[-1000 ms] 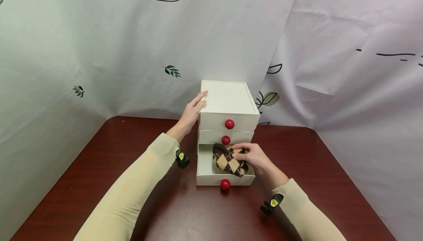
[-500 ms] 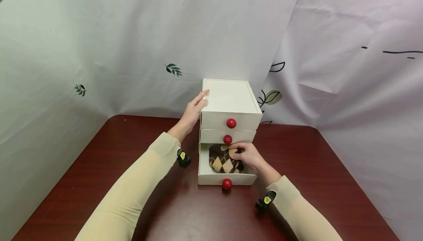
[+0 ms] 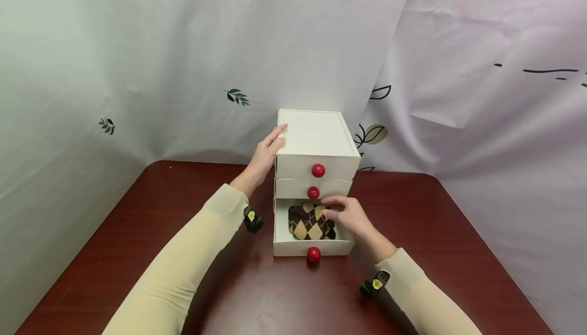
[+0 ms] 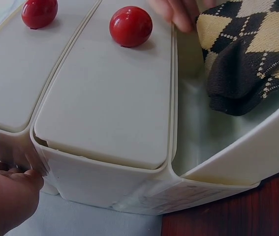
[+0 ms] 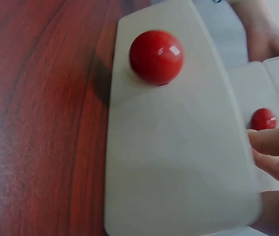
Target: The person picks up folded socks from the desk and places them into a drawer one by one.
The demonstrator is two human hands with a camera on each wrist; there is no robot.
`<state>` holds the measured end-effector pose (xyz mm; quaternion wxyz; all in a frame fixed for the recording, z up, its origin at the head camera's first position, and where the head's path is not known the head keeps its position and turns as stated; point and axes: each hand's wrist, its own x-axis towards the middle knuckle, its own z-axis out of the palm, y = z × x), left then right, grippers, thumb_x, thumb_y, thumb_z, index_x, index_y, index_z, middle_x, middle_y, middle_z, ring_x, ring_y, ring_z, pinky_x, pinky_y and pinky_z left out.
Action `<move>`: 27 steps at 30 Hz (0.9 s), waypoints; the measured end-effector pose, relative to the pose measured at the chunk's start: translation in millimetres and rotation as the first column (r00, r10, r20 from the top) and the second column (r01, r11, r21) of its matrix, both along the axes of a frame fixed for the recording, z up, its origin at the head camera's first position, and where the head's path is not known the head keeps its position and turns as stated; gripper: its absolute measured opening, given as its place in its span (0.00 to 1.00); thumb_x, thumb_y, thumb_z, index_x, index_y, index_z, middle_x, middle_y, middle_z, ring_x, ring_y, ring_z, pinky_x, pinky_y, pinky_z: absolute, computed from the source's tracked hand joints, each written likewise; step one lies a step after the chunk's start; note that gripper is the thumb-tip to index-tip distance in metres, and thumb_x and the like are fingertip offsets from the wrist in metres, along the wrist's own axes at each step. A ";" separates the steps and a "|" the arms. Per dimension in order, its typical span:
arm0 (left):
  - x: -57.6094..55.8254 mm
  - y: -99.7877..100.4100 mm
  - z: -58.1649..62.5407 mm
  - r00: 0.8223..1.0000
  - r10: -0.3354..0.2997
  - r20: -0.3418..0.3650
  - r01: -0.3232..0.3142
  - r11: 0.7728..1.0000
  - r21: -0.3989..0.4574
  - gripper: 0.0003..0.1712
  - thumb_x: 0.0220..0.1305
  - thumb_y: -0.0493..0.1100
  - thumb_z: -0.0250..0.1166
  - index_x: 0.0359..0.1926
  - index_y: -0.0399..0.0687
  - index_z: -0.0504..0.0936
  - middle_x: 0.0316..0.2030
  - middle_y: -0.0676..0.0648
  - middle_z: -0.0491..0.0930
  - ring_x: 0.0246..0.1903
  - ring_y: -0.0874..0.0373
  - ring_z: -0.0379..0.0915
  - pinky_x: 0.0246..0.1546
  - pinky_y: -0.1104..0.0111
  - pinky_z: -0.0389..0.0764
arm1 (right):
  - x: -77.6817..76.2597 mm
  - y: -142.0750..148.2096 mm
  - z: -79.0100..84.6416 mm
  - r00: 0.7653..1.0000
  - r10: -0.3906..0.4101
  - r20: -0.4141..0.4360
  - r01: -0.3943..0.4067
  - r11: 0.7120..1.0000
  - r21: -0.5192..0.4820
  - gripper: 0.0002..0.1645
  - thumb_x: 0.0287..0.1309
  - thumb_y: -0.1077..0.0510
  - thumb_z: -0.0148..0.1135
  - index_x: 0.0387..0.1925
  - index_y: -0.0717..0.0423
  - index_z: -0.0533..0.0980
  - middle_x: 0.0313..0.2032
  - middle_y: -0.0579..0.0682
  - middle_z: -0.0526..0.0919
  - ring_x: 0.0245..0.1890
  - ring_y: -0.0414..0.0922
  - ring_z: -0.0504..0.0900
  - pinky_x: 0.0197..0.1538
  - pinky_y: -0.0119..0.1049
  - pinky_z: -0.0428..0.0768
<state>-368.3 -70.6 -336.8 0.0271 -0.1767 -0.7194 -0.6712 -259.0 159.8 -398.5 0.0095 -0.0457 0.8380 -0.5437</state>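
A brown and tan argyle sock (image 3: 313,223) lies folded in the pulled-out bottom drawer (image 3: 293,249) of a white three-drawer cabinet (image 3: 316,133). Over the drawer's right side is my right hand (image 3: 352,217), its thumb and forefinger apart beside the sock. Its fingertips (image 4: 178,14) show near the sock's edge in the left wrist view. My left hand (image 3: 263,157) rests against the cabinet's upper left side, with fingertips over the top edge; other fingers of it press the side wall in the left wrist view.
The upper drawers are pushed in, with round red knobs (image 3: 318,170) on their fronts. A red knob (image 5: 156,57) also sticks out from the bottom drawer's front. The dark red table (image 3: 220,284) carries the cabinet; a printed white cloth (image 3: 183,70) hangs close behind it.
My right hand has lowered the sock into the bottom drawer, moving it slightly left, and let go of it. The left hand stays on the cabinet.
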 end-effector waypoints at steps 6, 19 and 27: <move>0.2 -0.9 1.3 1.000 -0.007 0.013 0.007 1.000 0.008 0.26 0.69 0.50 0.50 0.67 0.62 0.65 0.72 0.50 0.44 0.69 0.65 0.38 0.66 0.62 0.45 | 25.6 8.5 12.4 1.000 0.002 -0.006 -0.002 0.996 -0.087 0.18 0.53 0.63 0.64 0.46 0.67 0.78 0.44 0.62 0.81 0.37 0.45 0.81 0.41 0.34 0.77; 24.5 -1.9 22.3 0.999 -0.023 0.026 0.023 1.000 -0.013 0.27 0.70 0.45 0.48 0.69 0.51 0.62 0.72 0.45 0.43 0.70 0.58 0.36 0.66 0.61 0.44 | 74.6 14.2 6.8 0.984 0.158 0.083 -0.111 0.907 -0.406 0.24 0.58 0.60 0.61 0.46 0.80 0.71 0.42 0.68 0.79 0.41 0.57 0.81 0.46 0.49 0.77; 26.4 -1.7 23.7 0.999 -0.026 0.030 0.026 1.000 0.015 0.27 0.70 0.45 0.48 0.68 0.51 0.62 0.72 0.45 0.43 0.70 0.59 0.36 0.66 0.61 0.44 | 89.1 5.9 -23.3 0.930 0.267 0.252 -0.190 0.937 -0.292 0.23 0.60 0.57 0.60 0.43 0.78 0.74 0.33 0.65 0.81 0.33 0.55 0.83 0.35 0.45 0.81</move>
